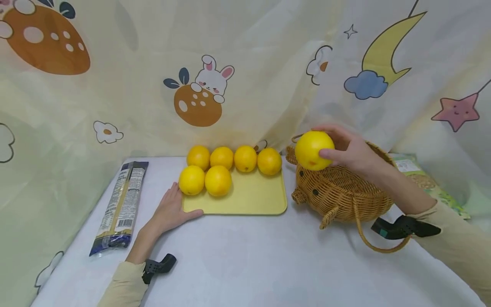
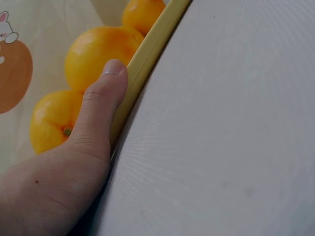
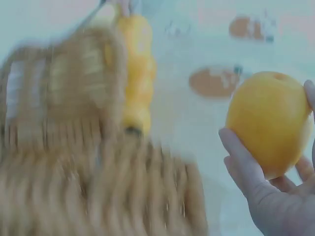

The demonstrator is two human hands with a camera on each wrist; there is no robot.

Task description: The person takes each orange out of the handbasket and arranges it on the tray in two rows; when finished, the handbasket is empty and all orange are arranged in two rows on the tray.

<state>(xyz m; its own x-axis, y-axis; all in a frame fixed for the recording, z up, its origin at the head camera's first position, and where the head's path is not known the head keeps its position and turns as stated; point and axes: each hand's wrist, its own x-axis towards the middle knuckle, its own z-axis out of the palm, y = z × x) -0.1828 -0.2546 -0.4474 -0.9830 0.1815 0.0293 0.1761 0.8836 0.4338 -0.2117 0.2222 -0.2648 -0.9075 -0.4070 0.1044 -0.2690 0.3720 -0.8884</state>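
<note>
My right hand (image 1: 350,149) grips a yellow-orange orange (image 1: 312,150) between thumb and fingers, held up over the left rim of a pig-shaped wicker basket (image 1: 337,200). The same orange (image 3: 268,123) fills the grasp in the right wrist view. My left hand (image 1: 170,209) is at the front left corner of a pale yellow tray (image 1: 253,198), fingers along its left side and thumb spread along its front edge. In the left wrist view the thumb (image 2: 106,93) lies on the rim beside the fruit. Several oranges (image 1: 218,181) sit on the tray in two rows.
A long printed packet (image 1: 120,204) lies on the white table at the left. Behind the basket, on the right, is a green packet (image 1: 426,179). The basket's handle (image 1: 383,249) hangs down toward the front. A patterned cloth (image 1: 261,76) stands behind the table.
</note>
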